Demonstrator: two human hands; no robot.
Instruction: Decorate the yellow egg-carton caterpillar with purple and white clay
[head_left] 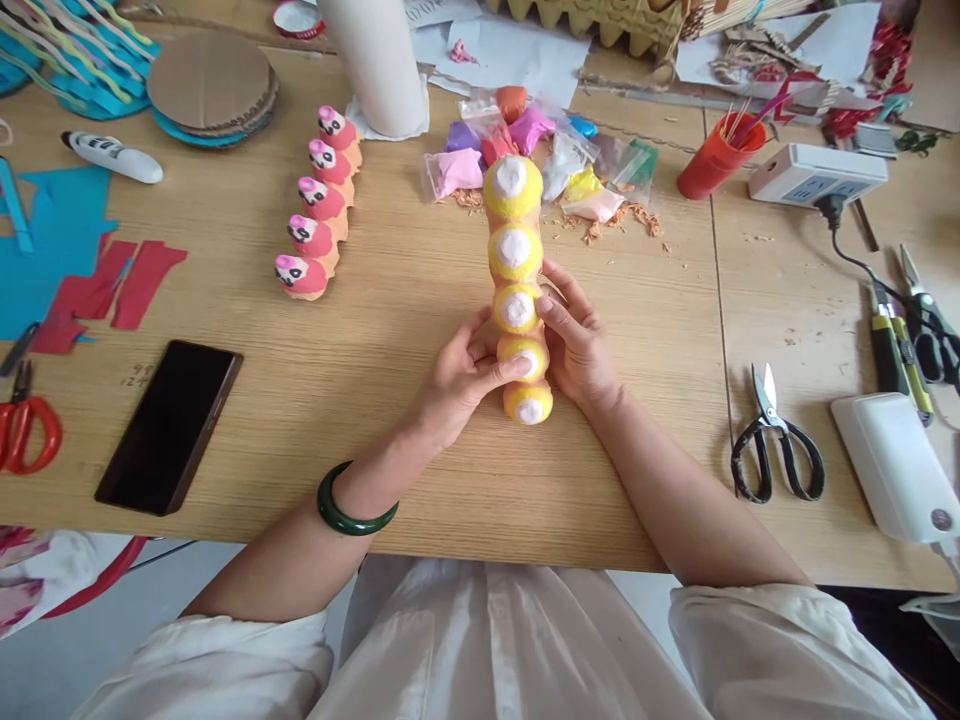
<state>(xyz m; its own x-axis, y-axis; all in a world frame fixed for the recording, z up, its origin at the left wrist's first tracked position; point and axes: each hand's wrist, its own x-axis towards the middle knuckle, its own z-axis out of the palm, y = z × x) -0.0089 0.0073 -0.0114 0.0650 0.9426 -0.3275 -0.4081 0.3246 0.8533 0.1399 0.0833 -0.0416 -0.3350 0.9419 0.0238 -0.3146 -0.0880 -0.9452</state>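
A strip of egg-carton cups [515, 252], covered in yellow clay with white round tips, lies lengthwise at the middle of the wooden table [390, 380]. My left hand [461, 375] grips its near end from the left, thumb pressed on the second cup from the near end. My right hand [574, 340] holds the strip from the right, fingers curled against the cups. A green bangle [352, 505] sits on my left wrist.
A similar pink strip of cups [319, 205] lies to the left. Bags of coloured clay [525, 150] lie behind. A black phone [171, 425], red scissors [26, 425], black scissors [772, 440], a red cup [716, 160], a power strip [817, 172] and a white tube [375, 60] surround them.
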